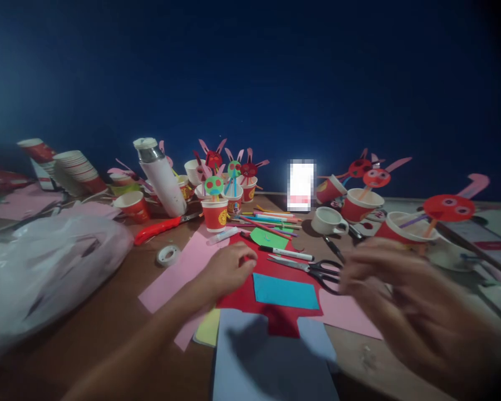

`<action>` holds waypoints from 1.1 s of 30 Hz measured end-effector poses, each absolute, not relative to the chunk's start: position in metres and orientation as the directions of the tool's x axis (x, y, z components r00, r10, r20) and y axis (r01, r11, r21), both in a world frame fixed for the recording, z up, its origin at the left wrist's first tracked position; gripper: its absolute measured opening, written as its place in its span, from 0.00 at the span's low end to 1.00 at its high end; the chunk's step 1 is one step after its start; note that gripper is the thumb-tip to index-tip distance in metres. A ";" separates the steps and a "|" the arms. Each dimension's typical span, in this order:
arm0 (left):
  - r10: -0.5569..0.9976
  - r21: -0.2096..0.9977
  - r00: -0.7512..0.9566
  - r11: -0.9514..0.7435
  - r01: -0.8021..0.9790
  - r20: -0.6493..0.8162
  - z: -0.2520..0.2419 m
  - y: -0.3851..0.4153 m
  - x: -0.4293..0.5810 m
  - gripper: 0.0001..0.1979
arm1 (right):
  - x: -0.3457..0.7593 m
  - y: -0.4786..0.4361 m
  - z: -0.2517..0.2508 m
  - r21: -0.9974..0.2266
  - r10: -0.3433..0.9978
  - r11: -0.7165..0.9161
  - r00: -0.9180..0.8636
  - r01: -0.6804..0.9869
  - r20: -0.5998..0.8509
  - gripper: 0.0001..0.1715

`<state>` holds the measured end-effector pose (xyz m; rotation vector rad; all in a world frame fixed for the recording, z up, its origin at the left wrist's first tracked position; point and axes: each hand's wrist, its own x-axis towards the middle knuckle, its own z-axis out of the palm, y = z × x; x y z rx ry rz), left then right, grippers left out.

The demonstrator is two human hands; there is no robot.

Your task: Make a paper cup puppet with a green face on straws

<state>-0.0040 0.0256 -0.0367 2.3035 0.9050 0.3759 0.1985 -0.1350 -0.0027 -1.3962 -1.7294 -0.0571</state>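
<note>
My left hand (230,268) hovers over a red paper sheet (240,289) with its fingers curled together. A bit of red shows between the fingertips; whether it is a held scrap or the sheet behind, I cannot make out. My right hand (394,287) is raised at the right, smeared by motion, its fingers bent, and what it may hold is not clear. Between the hands lie black-handled scissors (317,270), a white marker (286,254) and a blue paper rectangle (286,291). White paper (271,367) lies nearest me, under a hand's shadow.
Paper cups with rabbit-faced cutouts, like this red cup (214,216), line the back. A white bottle (161,178), a red utility knife (158,229), a tape roll (168,255) and a plastic bag (54,273) are left. A mug (328,221) and lit phone (301,184) stand beyond.
</note>
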 end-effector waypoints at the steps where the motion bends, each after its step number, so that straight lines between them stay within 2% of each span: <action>1: 0.674 0.624 0.739 -0.582 0.521 0.012 -0.043 0.028 0.000 0.11 | 0.197 -0.125 -0.007 -0.461 0.794 0.343 0.009 0.819 0.608 0.13; 4: 0.668 0.589 0.744 -0.591 0.551 -0.026 -0.057 0.032 0.008 0.08 | 0.197 -0.102 -0.031 -0.446 0.887 0.283 -0.055 0.849 0.458 0.11; 8: 0.681 0.560 0.729 -0.578 0.594 -0.071 -0.067 0.034 0.011 0.07 | 0.202 -0.091 -0.063 -0.467 0.937 0.260 -0.104 0.845 0.333 0.11; 12: 0.674 0.582 0.727 -0.541 0.607 -0.132 -0.072 0.036 0.014 0.04 | 0.205 -0.089 -0.074 -0.489 0.951 0.232 -0.090 0.841 0.296 0.12; 16: 0.650 0.666 0.740 -0.476 0.574 -0.173 -0.066 0.037 0.010 0.04 | 0.206 -0.088 -0.076 -0.520 0.951 0.229 -0.077 0.823 0.298 0.12; 19: 0.663 0.742 0.727 -0.396 0.542 -0.177 -0.054 0.035 0.000 0.04 | 0.207 -0.091 -0.075 -0.602 0.956 0.182 0.005 0.777 0.294 0.12; 22: 0.756 0.852 0.641 -0.243 0.464 -0.134 -0.043 0.033 -0.010 0.06 | 0.207 -0.094 -0.069 -0.747 0.944 0.087 0.185 0.659 0.273 0.11; 25: 0.883 0.984 0.462 -0.009 0.178 -0.076 -0.037 0.027 -0.012 0.07 | 0.203 -0.093 -0.060 -0.903 0.944 -0.004 0.300 0.429 0.139 0.14; 27: 0.913 0.996 0.400 0.090 0.006 -0.084 -0.035 0.020 -0.009 0.09 | 0.197 -0.088 -0.057 -0.967 0.967 -0.038 0.255 0.253 0.029 0.18; 29: 0.907 0.988 0.405 0.145 -0.055 -0.111 -0.036 0.012 -0.004 0.10 | 0.190 -0.082 -0.057 -0.988 0.984 -0.069 0.171 0.139 -0.045 0.22; 31: 0.902 0.979 0.403 0.193 -0.059 -0.154 -0.039 0.004 0.001 0.10 | 0.182 -0.075 -0.060 -0.993 0.992 -0.078 0.107 0.084 -0.069 0.23; 33: 0.894 0.970 0.409 0.230 -0.075 -0.180 -0.043 -0.002 0.004 0.10 | 0.176 -0.069 -0.063 -0.999 0.996 -0.018 0.088 0.031 -0.015 0.19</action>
